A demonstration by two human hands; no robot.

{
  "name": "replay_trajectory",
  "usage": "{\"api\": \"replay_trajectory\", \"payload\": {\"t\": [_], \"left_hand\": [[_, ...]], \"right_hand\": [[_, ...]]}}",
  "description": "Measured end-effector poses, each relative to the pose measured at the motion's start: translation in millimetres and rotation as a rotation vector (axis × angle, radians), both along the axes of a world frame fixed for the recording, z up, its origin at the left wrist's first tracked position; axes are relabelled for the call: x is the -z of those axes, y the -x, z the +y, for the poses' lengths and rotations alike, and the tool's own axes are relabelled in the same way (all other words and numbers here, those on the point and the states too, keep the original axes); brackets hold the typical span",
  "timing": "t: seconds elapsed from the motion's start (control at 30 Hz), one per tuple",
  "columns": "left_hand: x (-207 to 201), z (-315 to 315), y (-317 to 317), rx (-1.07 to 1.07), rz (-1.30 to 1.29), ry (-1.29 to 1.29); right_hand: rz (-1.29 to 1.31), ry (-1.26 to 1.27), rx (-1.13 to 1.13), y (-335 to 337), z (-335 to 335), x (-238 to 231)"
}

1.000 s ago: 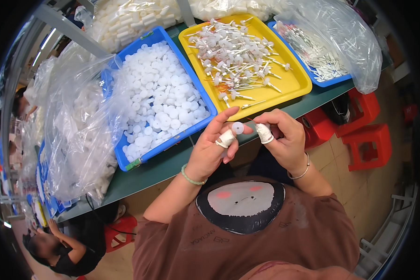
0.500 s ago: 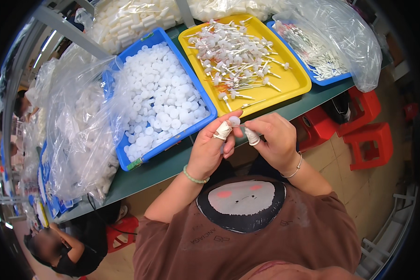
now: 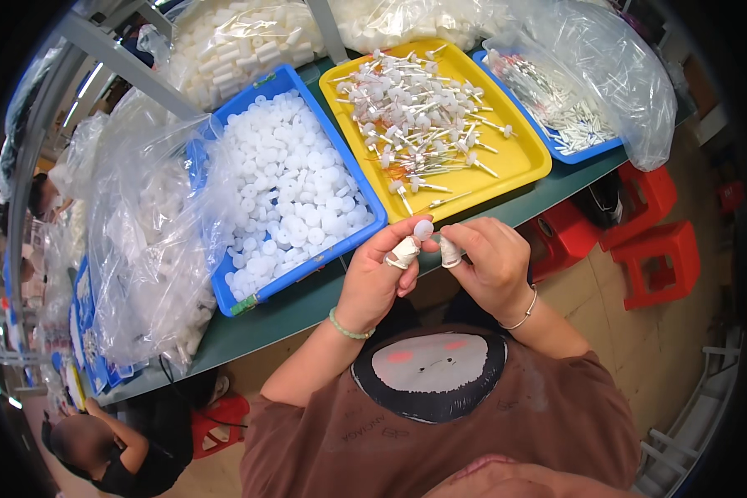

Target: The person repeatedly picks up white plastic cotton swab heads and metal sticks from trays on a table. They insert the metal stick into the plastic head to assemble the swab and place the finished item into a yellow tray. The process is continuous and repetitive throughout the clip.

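My left hand (image 3: 375, 278), with white tape around one fingertip, pinches a small translucent white plastic disc (image 3: 423, 230) just off the near edge of the yellow tray (image 3: 519, 170). Close to the disc on its right is my right hand (image 3: 496, 264), also taped at a fingertip. Its fingers are closed together, and whatever may be between them is hidden. Many thin white pins with discs on them (image 3: 415, 104) are heaped in the yellow tray. Loose white discs (image 3: 295, 183) fill the blue tray (image 3: 307, 264) to the left.
Another blue tray (image 3: 585, 156) at right holds thin white sticks, partly under a clear plastic bag (image 3: 631, 91). Bags of white cylinders (image 3: 249, 50) line the back of the green table (image 3: 515, 214). Red stools (image 3: 660, 261) stand at right. Another person (image 3: 100, 444) sits at lower left.
The trays sit slightly lower in the picture now. Both hands stay close together; the disc is still pinched in my left hand and shows its round face more fully.
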State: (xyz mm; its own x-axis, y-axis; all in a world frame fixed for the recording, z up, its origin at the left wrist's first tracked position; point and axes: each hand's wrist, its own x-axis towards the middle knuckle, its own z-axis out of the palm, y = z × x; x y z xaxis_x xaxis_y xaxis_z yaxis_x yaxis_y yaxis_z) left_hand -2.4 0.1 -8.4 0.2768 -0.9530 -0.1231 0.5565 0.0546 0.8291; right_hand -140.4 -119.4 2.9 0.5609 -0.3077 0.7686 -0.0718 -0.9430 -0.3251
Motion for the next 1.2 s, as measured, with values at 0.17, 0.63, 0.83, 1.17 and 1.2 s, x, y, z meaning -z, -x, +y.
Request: {"api": "replay_trajectory", "payload": {"t": [0.17,0.63,0.83,1.17,1.2], "left_hand": [[5,0,1,0.008,-0.022,0.028],[4,-1,3,-0.035,-0.097,0.033],[3,0,3,-0.047,-0.113,0.023],[4,1,3,-0.047,-0.108,0.021],[4,1,3,-0.048,-0.108,0.023]], "right_hand": [[-0.002,-0.067,0.026,1,0,-1],[0.063,-0.043,-0.028,8,2,-10],[0.081,-0.18,-0.076,10,0,-14],[0.148,-0.496,-0.158,11,8,-24],[0.167,-0.509,-0.159,12,6,-21]]}}
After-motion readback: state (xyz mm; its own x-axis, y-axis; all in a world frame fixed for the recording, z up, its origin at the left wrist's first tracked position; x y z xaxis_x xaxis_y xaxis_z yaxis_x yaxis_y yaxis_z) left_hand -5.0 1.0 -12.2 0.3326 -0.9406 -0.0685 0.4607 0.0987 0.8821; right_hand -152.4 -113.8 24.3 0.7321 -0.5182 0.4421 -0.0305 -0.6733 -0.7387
